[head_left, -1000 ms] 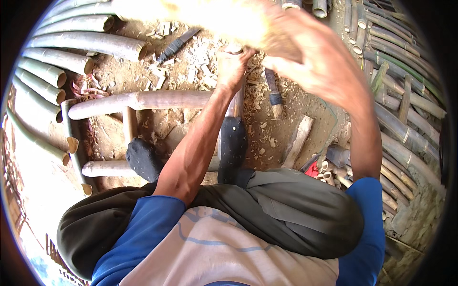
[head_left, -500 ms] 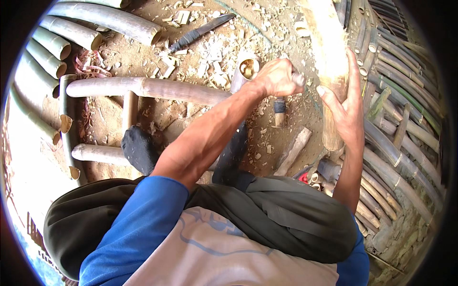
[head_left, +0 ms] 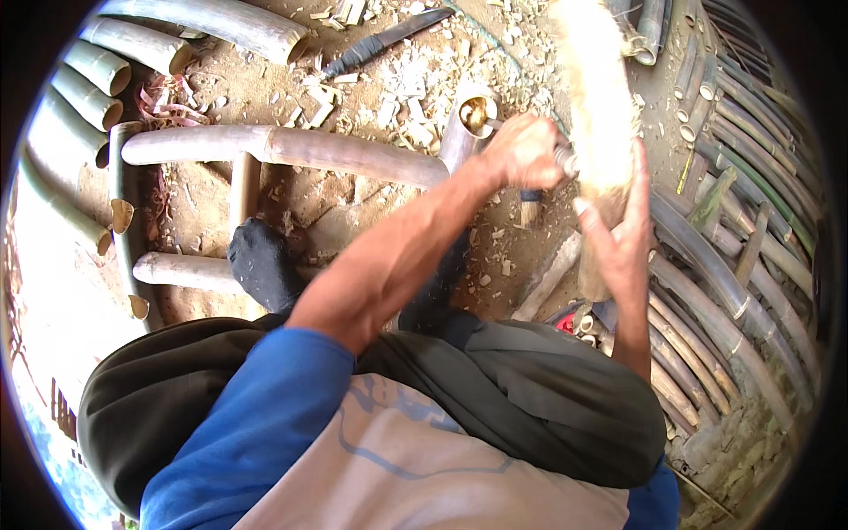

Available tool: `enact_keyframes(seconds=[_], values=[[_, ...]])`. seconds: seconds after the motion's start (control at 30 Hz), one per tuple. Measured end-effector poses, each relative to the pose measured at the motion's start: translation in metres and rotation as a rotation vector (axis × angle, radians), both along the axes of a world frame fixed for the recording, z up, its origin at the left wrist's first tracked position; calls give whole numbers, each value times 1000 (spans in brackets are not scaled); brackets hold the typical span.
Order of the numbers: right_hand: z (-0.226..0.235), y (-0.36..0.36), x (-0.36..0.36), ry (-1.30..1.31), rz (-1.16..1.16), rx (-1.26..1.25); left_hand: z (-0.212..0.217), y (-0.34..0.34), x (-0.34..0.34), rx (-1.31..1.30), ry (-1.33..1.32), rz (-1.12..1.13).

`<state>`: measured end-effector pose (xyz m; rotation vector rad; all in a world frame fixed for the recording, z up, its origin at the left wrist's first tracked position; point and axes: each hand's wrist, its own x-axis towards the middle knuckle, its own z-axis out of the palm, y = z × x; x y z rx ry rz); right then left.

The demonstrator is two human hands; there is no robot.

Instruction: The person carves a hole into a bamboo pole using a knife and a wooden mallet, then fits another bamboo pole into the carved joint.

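My left hand (head_left: 528,152) is closed round a slim tool (head_left: 565,161), whose greyish rounded end pokes out toward the right. Its exact kind is hidden by my fingers. Just left of that fist an upright bamboo tube (head_left: 461,140) shows its open mouth. My right hand (head_left: 621,243) grips a thick pale piece of wood (head_left: 603,106), thumb on one side and fingers along the other. The wood's frayed upper part is washed out by glare. Its side lies at the tool's end; whether they touch I cannot tell.
A bamboo frame (head_left: 353,162) lies before my socked feet (head_left: 265,265). Beyond it are a dark knife (head_left: 389,42) and scattered wood chips (head_left: 406,110). Bamboo poles (head_left: 212,25) lie at the far left, with more stacked poles (head_left: 698,256) on the right. A short-handled tool (head_left: 530,208) rests near my left fist.
The wood in my right hand has swung left and nearer, up to the tool's end. My left hand stays closed on the tool beside the tube. The whole view has shifted slightly.
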<state>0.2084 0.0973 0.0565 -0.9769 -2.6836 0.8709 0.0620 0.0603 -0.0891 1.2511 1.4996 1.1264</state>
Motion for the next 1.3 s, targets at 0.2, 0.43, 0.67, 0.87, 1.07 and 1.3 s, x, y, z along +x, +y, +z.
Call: enact_keyframes(seconds=[0.2, 0.43, 0.67, 0.87, 1.07, 1.3], values=[[20, 13, 11, 156, -103, 71, -19, 17, 25, 238, 2, 208], [29, 2, 7, 219, -34, 319, -28, 13, 31, 419, 9, 556], [-11, -4, 10, 47, 6, 60, -13, 18, -7, 49, 51, 12], [10, -3, 13, 225, -118, 23, -13, 20, 26, 268, -104, 194], [-4, -19, 15, 387, -103, 125, -24, -2, 28, 288, -73, 445], [-14, -7, 17, 176, -112, -31, -10, 23, -6, 148, 191, -32]])
